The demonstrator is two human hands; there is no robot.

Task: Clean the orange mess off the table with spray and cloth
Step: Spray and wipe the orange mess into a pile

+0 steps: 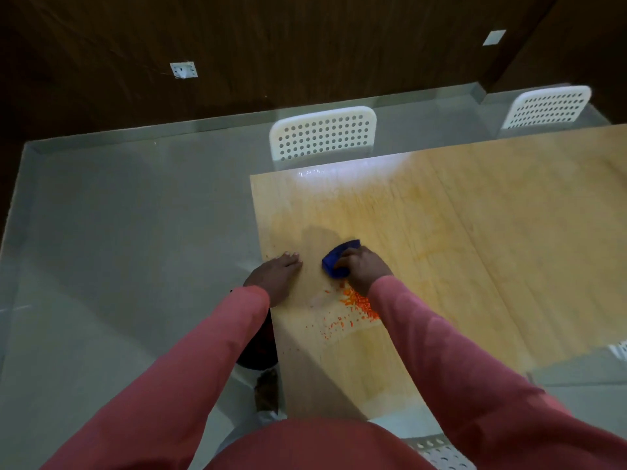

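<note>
Orange crumbs (356, 305) lie scattered on the wooden table (475, 249) beside the right wrist. Just beyond, the right hand (364, 268) grips a blue cloth (334, 261), apparently pressed down; the left hand (276, 274) rests flat, fingers straight, at the table's edge.

Blue cloth (339, 258) bunched on table (475, 215), orange crumbs (358, 303) just beside
</note>
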